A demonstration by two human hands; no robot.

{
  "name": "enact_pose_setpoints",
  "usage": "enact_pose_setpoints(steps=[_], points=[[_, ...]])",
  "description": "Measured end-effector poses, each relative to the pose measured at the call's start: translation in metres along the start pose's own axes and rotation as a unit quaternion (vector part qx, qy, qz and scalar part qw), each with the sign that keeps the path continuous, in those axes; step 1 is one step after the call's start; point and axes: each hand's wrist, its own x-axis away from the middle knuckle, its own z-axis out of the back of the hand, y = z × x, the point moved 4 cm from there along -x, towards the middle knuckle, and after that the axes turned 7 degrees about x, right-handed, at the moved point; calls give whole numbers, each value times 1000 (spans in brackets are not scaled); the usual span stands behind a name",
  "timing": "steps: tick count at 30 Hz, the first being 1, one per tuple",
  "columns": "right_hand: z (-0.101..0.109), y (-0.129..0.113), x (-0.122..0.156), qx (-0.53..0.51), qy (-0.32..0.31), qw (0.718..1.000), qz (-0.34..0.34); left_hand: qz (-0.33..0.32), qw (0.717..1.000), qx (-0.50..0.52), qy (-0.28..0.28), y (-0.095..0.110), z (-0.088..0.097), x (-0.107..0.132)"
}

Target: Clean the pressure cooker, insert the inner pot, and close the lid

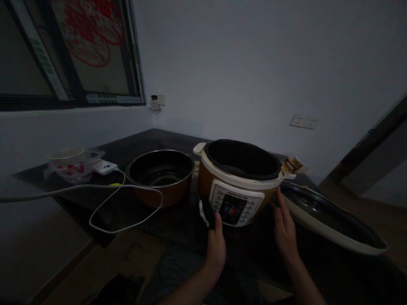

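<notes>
An electric pressure cooker (203, 180) with a brown body, white rim and front control panel stands before me, lidless and slightly tilted; its dark inside shows. Low on its left front, my left hand (216, 245) is closed around a dark, cloth-like piece (208, 212) with a white edge, thumb upward. Whether this piece presses on the cooker's wall I cannot tell. My right hand (285, 231) is against the cooker's lower right side, its fingers partly hidden behind it. Left of the cooker sits a brown inner pot (162, 195) with a dark, shiny interior.
A large white-rimmed lid (349, 245) lies at the right. On the left are a bowl in clear plastic (68, 163), a white power adapter (104, 167) and a looping white cable (125, 228). Wall sockets (303, 121) are behind the dark table (140, 142). Brownish crumpled material (294, 164) is by the cooker's right handle.
</notes>
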Motion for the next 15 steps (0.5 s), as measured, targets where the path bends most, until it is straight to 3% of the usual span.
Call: enact_pose_setpoints(steps=[2, 5, 8, 11, 15], points=[[0, 0, 0, 4, 0, 1000, -4, -93, 995, -35, -4, 13, -3, -3], [0, 1, 0, 11, 3, 1000, -6, -266, 960, -84, -12, 45, -13, -9], [-1, 1, 0, 9, 5, 1000, -6, -346, 933, -94, -25, 72, -20, -22], [-1, 1, 1, -2, 2, 1000, -7, -338, 938, -70, -28, 84, -18, -37], [-1, -1, 1, 7, 5, 1000, -11, -202, 979, 23, -4, 78, -9, -51]])
